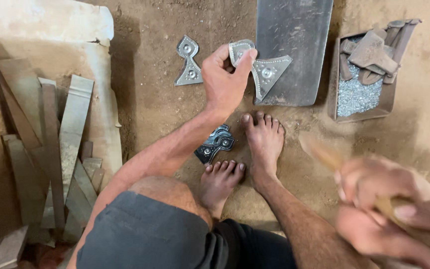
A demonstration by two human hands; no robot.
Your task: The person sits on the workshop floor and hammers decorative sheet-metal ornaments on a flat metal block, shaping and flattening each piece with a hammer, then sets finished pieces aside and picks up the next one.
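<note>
The person squats barefoot on a dirt floor (150,99). The left arm stretches forward from the knee, forearm bare, with the left hand (223,82) raised above the ground at the near edge of a dark metal slab (292,50). Its thumb and fingers are pinched together on a small stamped metal plate (257,67), a shiny piece with a rounded top and a pointed triangular foot, dotted along its rim. The rounded end sits inside the grip; the triangular end sticks out to the right and overlaps the slab's lower left corner.

The right hand (374,192) is at the lower right, badly blurred. It appears wrapped around a wooden handle (334,159) that slants up and to the left, but how tightly the fingers close is hard to make out, and the handle's head cannot be seen clearly. More blurred fingers at the bottom right edge are cut off by the frame.

A second plate of the same shape (189,62) lies flat on the dirt, just left of the held one. A darker stack of such plates (215,144) lies between the two feet (265,139), partly hidden by the left forearm. A tray (333,94) of metal shavings and punches sits right of the slab. Flat metal strips (51,149) are piled at the left edge, beside a pale stone block (46,20).
</note>
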